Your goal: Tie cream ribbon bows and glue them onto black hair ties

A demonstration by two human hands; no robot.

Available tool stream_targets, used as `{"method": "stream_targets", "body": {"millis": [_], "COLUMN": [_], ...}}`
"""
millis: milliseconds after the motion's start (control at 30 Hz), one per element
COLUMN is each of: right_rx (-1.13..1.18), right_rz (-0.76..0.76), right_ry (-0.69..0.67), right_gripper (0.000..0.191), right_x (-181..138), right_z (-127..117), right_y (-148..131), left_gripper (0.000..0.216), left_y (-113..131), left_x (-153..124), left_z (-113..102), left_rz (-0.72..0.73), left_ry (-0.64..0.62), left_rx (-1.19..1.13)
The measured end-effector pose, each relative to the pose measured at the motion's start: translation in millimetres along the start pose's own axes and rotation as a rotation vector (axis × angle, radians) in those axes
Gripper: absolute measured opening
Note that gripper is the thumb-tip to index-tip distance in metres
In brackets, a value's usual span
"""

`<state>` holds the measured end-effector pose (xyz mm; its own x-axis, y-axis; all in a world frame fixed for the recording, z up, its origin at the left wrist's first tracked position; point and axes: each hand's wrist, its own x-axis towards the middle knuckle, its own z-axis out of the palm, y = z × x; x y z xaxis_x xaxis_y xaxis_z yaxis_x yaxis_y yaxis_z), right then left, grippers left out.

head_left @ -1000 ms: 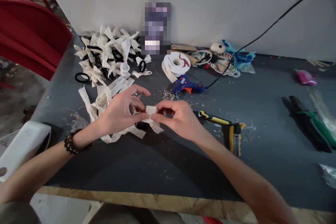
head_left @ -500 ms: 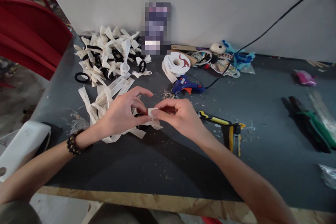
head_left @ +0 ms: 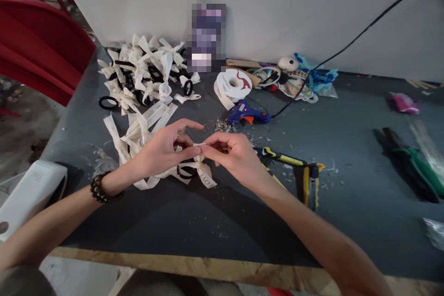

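Observation:
Between the fingertips of both hands is a cream ribbon bow (head_left: pixel 207 177) whose hanging tail reads "LOVE". My left hand (head_left: pixel 166 147) pinches its top with thumb and fingers, the index finger stretched out above. My right hand (head_left: pixel 233 151) pinches the same top edge from the right, its thumb meeting the left thumb. A black hair tie (head_left: pixel 188 171) hangs below the left fingers, beside the ribbon tail; where they join is hidden. Under and behind the left hand lie loose cream ribbon strips (head_left: pixel 133 132).
Finished-looking bows on black hair ties (head_left: pixel 142 74) are heaped at the back left. Behind my hands are a ribbon spool (head_left: pixel 239 84) and a blue glue gun (head_left: pixel 247 113). Yellow cutters (head_left: pixel 310 180) and green-handled pliers (head_left: pixel 411 166) lie right. A white device (head_left: pixel 33 194) stands left.
Both thumbs have come together at the bow's top. The "LOVE" tail and the black hair tie now show more fully below the fingers.

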<state>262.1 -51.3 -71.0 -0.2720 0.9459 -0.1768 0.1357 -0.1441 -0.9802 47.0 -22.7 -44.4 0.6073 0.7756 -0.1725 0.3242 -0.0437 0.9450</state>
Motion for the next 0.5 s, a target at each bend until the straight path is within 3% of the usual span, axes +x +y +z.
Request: {"method": "stream_targets", "body": {"millis": [200,300,367,500], "right_rx": [-0.062,-0.136,-0.122,-0.135], "right_rz": [-0.045,-0.053,-0.043,-0.025], "right_ry": [-0.094,-0.102,-0.097,-0.113], "right_gripper": [0.040,0.032,0.025,0.033], "right_x": [2.4,2.9,2.8,1.8], "right_z": [-6.9,-9.5,-9.0,-5.8], "right_y": [-2.0,-3.1,-3.0,-4.0], "left_gripper": [0.044,0.032,0.026,0.028], "left_y": [2.1,0.6,-1.4,-3.5], "left_x": [-0.7,0.7,1.8,1.5], "left_z": [-0.5,-1.2,-0.6,3.1], "left_rz": [0.021,-0.023,-0.040,-0.027], "left_ry": [0.208,0.288,0.308,0.280], "left_rx": [-0.115,-0.155,-0.161,-0.173]}}
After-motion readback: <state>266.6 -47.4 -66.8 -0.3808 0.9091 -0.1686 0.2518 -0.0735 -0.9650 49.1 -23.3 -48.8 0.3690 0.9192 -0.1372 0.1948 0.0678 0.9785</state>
